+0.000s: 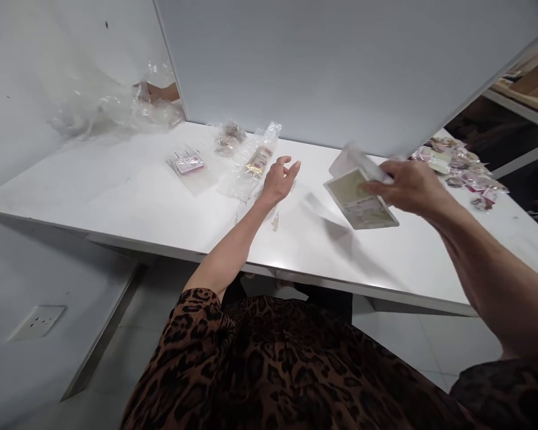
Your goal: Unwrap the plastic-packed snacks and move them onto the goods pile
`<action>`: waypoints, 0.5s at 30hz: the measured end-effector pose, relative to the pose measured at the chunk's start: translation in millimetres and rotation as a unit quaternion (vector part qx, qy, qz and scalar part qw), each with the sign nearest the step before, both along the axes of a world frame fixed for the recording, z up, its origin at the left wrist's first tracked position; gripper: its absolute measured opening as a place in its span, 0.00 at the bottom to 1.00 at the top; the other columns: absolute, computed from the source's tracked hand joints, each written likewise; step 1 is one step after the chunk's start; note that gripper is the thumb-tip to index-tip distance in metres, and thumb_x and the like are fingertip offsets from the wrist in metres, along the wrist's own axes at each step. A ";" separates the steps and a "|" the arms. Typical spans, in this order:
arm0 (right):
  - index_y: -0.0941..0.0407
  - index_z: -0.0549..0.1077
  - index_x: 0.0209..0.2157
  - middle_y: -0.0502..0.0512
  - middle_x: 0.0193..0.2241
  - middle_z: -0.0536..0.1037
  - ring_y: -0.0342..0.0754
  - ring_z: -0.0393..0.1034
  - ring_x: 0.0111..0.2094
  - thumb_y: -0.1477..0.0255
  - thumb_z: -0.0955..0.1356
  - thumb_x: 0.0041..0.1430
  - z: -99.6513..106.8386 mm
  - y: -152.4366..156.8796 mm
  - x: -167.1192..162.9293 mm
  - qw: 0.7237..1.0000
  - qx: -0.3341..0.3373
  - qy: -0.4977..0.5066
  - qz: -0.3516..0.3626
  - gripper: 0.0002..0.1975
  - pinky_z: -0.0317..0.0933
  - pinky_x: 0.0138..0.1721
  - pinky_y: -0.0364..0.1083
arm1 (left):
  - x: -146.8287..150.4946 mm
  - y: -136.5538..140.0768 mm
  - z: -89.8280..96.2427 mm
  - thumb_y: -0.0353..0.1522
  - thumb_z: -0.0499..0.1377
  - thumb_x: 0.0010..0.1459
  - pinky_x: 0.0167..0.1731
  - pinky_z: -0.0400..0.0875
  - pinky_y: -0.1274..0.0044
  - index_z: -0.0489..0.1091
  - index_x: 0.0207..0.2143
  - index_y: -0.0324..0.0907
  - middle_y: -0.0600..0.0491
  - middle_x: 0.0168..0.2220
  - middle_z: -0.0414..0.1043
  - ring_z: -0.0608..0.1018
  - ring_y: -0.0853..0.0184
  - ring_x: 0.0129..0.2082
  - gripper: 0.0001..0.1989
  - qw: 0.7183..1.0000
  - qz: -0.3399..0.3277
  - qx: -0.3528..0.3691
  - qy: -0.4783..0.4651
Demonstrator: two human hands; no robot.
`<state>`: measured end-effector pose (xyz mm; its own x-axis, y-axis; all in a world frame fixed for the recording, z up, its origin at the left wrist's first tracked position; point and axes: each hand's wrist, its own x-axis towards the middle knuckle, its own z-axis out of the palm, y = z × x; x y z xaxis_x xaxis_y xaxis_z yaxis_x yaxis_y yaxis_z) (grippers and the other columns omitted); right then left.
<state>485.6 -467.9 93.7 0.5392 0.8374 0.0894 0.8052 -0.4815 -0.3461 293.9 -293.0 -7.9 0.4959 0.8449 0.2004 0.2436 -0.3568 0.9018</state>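
Observation:
My right hand (412, 185) grips a flat green-and-white printed card (361, 200) with a clear plastic bag (354, 161) behind it, held above the white table. Over the middle of the table is my left hand (281, 179), fingers apart and curled a little, with nothing in it. Right beside its fingers lies a clear plastic packet (257, 161) with something gold and pink inside. Farther left, a pink-and-white card (189, 165) rests on clear plastic sleeves (201, 186). Behind these sits a small clear bag (230, 138) with brownish contents.
The white table (147, 206) meets an upright grey panel (305, 71) at its back. A heap of clear plastic bags (112, 113) fills the far left corner, where another person's hand (156, 92) shows. Several small filled packets (464, 164) are piled at the right.

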 end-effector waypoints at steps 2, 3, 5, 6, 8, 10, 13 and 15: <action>0.56 0.77 0.29 0.52 0.23 0.73 0.47 0.64 0.26 0.70 0.74 0.60 -11.0 -0.8 4.8 0.993 -0.106 -0.047 0.018 0.07 0.52 0.30 0.47 | 0.1 -1.0 -2.0 0.45 0.53 0.73 0.60 0.70 0.67 0.67 0.62 0.41 0.43 0.53 0.77 0.78 0.59 0.54 0.24 1.000 0.002 0.005 0.017; 0.55 0.75 0.27 0.53 0.24 0.73 0.47 0.64 0.27 0.70 0.75 0.60 -18.7 -1.7 6.9 0.990 -0.130 -0.045 0.027 0.10 0.52 0.31 0.47 | 0.2 -1.8 -3.1 0.45 0.53 0.73 0.60 0.70 0.67 0.68 0.62 0.42 0.43 0.53 0.77 0.78 0.60 0.53 0.23 1.000 0.001 0.009 0.026; 0.55 0.72 0.23 0.54 0.23 0.72 0.48 0.64 0.28 0.71 0.75 0.60 -33.1 -6.9 13.0 0.990 -0.134 -0.036 0.029 0.14 0.52 0.31 0.47 | 0.3 -3.3 -4.9 0.44 0.53 0.73 0.60 0.70 0.68 0.68 0.62 0.41 0.43 0.54 0.76 0.79 0.62 0.52 0.22 0.999 -0.003 0.017 0.044; 0.55 0.71 0.22 0.54 0.23 0.72 0.48 0.64 0.28 0.71 0.75 0.60 -38.0 -11.8 17.8 0.992 -0.123 -0.030 0.016 0.15 0.52 0.31 0.46 | 0.3 -4.0 -5.4 0.43 0.53 0.73 0.60 0.71 0.69 0.67 0.63 0.41 0.43 0.54 0.76 0.79 0.62 0.51 0.23 0.998 -0.006 0.019 0.052; 0.55 0.73 0.23 0.54 0.22 0.74 0.49 0.66 0.27 0.69 0.75 0.61 -42.5 -26.9 32.0 0.996 -0.067 0.039 -0.050 0.14 0.56 0.29 0.46 | 0.4 -5.2 -6.0 0.42 0.54 0.73 0.58 0.72 0.69 0.67 0.63 0.39 0.42 0.55 0.75 0.79 0.63 0.49 0.23 0.998 -0.008 0.018 0.065; 0.56 0.74 0.24 0.55 0.22 0.77 0.50 0.69 0.26 0.68 0.77 0.56 -43.2 -47.7 51.5 0.971 0.044 0.192 -0.138 0.12 0.61 0.26 0.47 | 0.5 -6.0 -7.4 0.41 0.54 0.72 0.56 0.73 0.69 0.68 0.63 0.39 0.41 0.54 0.75 0.79 0.64 0.46 0.23 0.997 -0.008 0.018 0.072; 0.58 0.78 0.28 0.59 0.28 0.81 0.52 0.73 0.28 0.74 0.80 0.45 -48.0 -81.9 87.6 0.853 0.257 0.390 -0.233 0.10 0.70 0.26 0.48 | 1.1 -6.5 -12.6 0.42 0.55 0.72 0.52 0.75 0.69 0.69 0.61 0.41 0.43 0.52 0.75 0.78 0.66 0.40 0.22 0.997 -0.011 0.027 0.066; 0.58 0.79 0.30 0.60 0.32 0.81 0.52 0.74 0.30 0.78 0.79 0.45 -56.3 -100.1 114.3 0.797 0.347 0.418 -0.265 0.10 0.73 0.29 0.49 | 1.6 -7.4 -17.5 0.43 0.55 0.71 0.49 0.76 0.69 0.70 0.60 0.42 0.45 0.51 0.75 0.77 0.68 0.37 0.22 0.997 -0.020 0.036 0.058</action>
